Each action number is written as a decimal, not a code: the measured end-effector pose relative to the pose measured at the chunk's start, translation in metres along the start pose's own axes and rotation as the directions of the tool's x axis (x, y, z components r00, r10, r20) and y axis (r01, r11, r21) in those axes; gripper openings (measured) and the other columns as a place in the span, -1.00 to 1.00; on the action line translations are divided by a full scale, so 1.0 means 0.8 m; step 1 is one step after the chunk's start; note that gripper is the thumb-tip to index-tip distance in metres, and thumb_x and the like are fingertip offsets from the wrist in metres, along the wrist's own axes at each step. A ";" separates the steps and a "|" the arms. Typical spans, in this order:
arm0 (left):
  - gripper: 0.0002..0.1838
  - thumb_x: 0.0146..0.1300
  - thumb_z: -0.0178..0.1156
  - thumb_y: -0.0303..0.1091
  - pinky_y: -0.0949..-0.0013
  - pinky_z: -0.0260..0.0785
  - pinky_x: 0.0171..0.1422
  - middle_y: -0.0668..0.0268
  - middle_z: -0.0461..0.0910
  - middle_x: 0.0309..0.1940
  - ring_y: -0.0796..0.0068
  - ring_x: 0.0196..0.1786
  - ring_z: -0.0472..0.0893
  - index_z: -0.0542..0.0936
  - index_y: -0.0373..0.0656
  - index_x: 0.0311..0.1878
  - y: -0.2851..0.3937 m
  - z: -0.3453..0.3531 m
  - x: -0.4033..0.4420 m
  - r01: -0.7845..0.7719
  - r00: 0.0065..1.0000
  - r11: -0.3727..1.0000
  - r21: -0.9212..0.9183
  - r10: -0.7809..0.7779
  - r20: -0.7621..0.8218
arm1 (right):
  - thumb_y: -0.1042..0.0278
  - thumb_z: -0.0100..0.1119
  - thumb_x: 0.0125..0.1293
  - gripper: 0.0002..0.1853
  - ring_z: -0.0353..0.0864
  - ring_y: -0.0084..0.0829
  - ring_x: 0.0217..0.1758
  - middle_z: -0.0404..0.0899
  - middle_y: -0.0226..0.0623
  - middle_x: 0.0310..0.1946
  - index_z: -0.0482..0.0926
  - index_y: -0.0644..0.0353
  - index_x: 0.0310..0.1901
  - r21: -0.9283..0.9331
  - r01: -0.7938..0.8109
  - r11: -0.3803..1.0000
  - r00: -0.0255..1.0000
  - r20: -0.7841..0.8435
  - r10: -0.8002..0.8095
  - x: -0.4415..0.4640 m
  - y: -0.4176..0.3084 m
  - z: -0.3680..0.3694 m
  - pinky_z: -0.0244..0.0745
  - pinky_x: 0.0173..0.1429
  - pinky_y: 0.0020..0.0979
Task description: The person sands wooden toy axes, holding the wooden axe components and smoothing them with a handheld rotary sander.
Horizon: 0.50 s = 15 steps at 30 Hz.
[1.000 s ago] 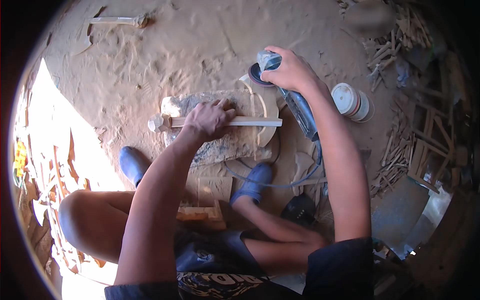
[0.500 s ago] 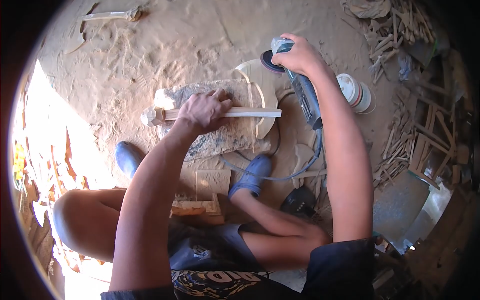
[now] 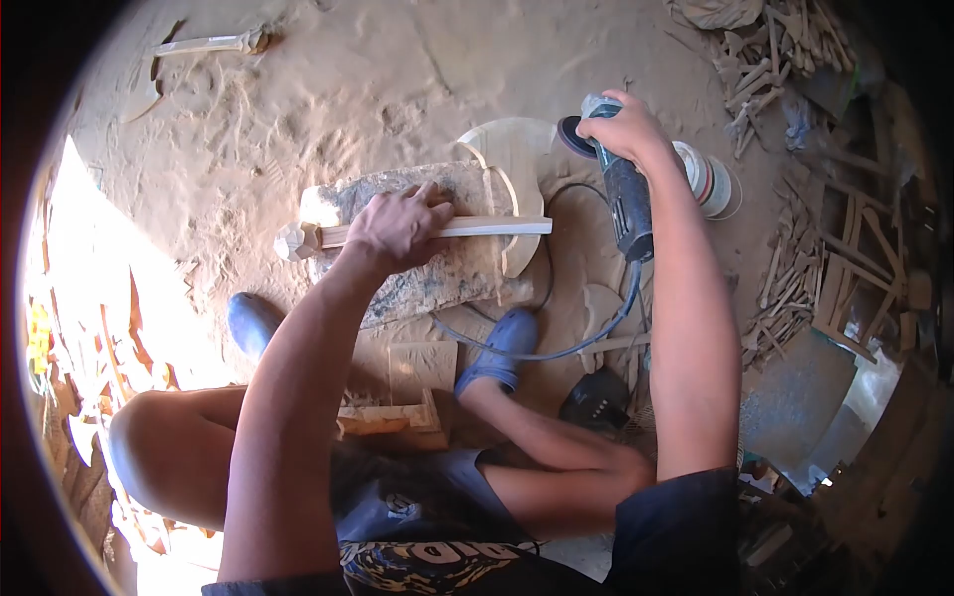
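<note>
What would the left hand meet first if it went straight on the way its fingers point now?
The left hand would probably meet the pale curved wooden piece at the right end of the block, though depth is unclear and it might pass above.

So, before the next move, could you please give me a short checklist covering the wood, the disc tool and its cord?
1. Wooden axe shape supported: ok, it lies across the block.
2. Left hand on the wood: ok, it lies over the handle; how firmly it presses, cannot tell.
3. Disc tool in hand: ok, the right hand grips it near the disc end.
4. Disc stopped: cannot tell from the pictures.
5. Cord clear of the feet: not ok, it passes across the right shoe.
6. Gloves worn: not ok, both hands are bare.
</note>
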State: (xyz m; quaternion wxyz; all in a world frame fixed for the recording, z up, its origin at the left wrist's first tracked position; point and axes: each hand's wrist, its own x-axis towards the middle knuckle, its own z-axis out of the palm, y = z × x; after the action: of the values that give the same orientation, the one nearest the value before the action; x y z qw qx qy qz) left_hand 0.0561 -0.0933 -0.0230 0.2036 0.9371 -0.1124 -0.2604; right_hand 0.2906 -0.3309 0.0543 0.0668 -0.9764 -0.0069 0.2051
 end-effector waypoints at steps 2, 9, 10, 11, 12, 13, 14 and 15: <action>-0.63 0.51 0.29 0.04 -0.03 0.62 0.30 0.22 0.55 0.20 0.11 0.25 0.69 0.63 0.16 0.26 0.000 0.000 -0.002 -0.013 1.000 1.000 0.003 0.013 0.006 | 0.06 0.57 -0.02 -0.01 0.71 -0.12 0.37 0.67 0.00 0.37 0.51 0.10 0.55 0.040 0.013 0.999 1.000 -0.029 -0.012 -0.002 0.008 0.000 0.58 0.44 -0.22; -0.58 0.48 0.34 0.05 -0.05 0.65 0.18 0.24 0.56 0.22 0.07 0.16 0.74 0.64 0.18 0.30 0.002 -0.002 0.002 0.015 0.999 0.999 0.035 -0.016 0.038 | 0.04 0.57 0.01 -0.01 0.68 -0.12 0.42 0.66 0.04 0.38 0.51 0.04 0.57 0.127 0.098 0.987 0.994 0.030 -0.103 -0.031 -0.046 -0.008 0.56 0.48 -0.20; -0.58 0.48 0.33 0.06 -0.05 0.65 0.18 0.24 0.56 0.21 0.06 0.15 0.74 0.64 0.17 0.30 0.003 -0.002 0.003 0.014 0.999 0.999 0.044 -0.016 0.043 | 0.05 0.56 0.01 -0.02 0.69 -0.12 0.42 0.67 0.03 0.37 0.51 0.03 0.57 0.098 0.091 0.991 0.994 0.055 -0.097 -0.031 -0.055 -0.004 0.56 0.48 -0.21; -0.58 0.48 0.33 0.06 -0.06 0.65 0.18 0.23 0.56 0.21 0.06 0.14 0.75 0.64 0.17 0.30 0.003 -0.002 0.003 0.016 0.999 0.999 0.052 -0.019 0.046 | 0.05 0.56 0.01 -0.02 0.69 -0.13 0.41 0.67 0.03 0.37 0.51 0.03 0.57 0.067 0.087 0.994 0.992 0.080 -0.092 -0.031 -0.063 -0.004 0.56 0.47 -0.21; -0.57 0.48 0.33 0.07 -0.06 0.65 0.17 0.23 0.56 0.21 0.06 0.14 0.75 0.64 0.16 0.30 0.003 -0.001 0.003 0.023 0.998 0.998 0.058 -0.026 0.050 | 0.08 0.55 0.00 -0.01 0.70 -0.16 0.40 0.68 0.00 0.36 0.50 0.05 0.57 0.066 0.077 0.995 0.993 0.089 -0.083 -0.027 -0.061 0.005 0.57 0.46 -0.22; -0.57 0.48 0.33 0.07 -0.06 0.65 0.17 0.23 0.56 0.22 0.06 0.14 0.75 0.64 0.16 0.30 0.001 0.000 0.002 0.003 1.000 0.999 0.051 -0.004 0.020 | 0.08 0.55 0.00 -0.01 0.71 -0.17 0.38 0.69 -0.01 0.35 0.50 0.06 0.57 0.083 0.073 0.994 0.993 0.087 -0.080 -0.023 -0.057 0.010 0.58 0.45 -0.22; -0.56 0.48 0.33 0.08 -0.06 0.65 0.17 0.24 0.56 0.22 0.06 0.14 0.75 0.64 0.15 0.30 0.000 0.003 0.001 -0.015 1.000 0.999 0.042 0.015 -0.008 | 0.09 0.55 0.00 -0.01 0.71 -0.18 0.37 0.69 -0.01 0.34 0.49 0.07 0.57 0.099 0.070 0.993 0.993 0.090 -0.079 -0.019 -0.050 0.013 0.58 0.44 -0.22; -0.56 0.48 0.33 0.09 -0.06 0.65 0.17 0.24 0.56 0.23 0.06 0.14 0.75 0.64 0.15 0.30 -0.003 0.005 0.001 -0.030 0.999 0.999 0.034 0.032 -0.038 | 0.09 0.55 0.01 -0.01 0.72 -0.19 0.36 0.70 -0.02 0.34 0.49 0.08 0.57 0.115 0.070 0.991 0.992 0.093 -0.081 -0.014 -0.045 0.014 0.59 0.44 -0.23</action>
State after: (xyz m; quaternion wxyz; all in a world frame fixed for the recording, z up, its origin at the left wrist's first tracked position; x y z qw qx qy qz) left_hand 0.0549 -0.0929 -0.0273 0.1940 0.9434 -0.1273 -0.2370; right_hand 0.2761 -0.2947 0.0537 0.1287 -0.9590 -0.0355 0.2498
